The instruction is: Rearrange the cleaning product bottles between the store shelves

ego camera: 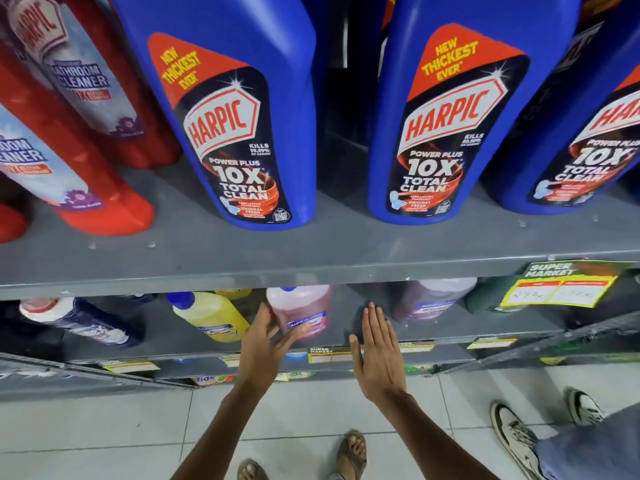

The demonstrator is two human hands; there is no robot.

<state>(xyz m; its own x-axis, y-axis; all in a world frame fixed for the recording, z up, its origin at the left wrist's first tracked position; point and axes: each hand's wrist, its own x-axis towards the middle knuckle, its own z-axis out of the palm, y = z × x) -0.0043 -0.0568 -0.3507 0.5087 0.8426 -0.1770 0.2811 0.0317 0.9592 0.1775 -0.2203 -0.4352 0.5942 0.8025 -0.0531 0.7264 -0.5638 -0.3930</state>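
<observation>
Both hands reach in under the upper shelf [311, 268], a grey metal board with a dull, speckled face, toward the lower shelf [450, 327] of the same grey metal. The left hand [266, 341] is spread wide, its fingers [294, 332] laid against the front of the pink bottle [304, 313], a squat translucent plastic jug with a blue cap and a purple label that stands near the lower shelf's front edge; the hand touches it without closing round it. The right hand [375, 351] is flat and loose, fingers straight together, holding nothing, just beside the pink bottle on its right. A yellow bottle [211, 317] with a blue cap stands left of the pink one, and a purple bottle [433, 299] further right, toward the back. On the upper shelf stand two tall, glossy blue Harpic bottles [242, 116] with flat faces and rounded shoulders, and red bathroom cleaner bottles [104, 188] toward its left end. A yellow price tag [561, 289] hangs at the upper shelf's right front edge.
</observation>
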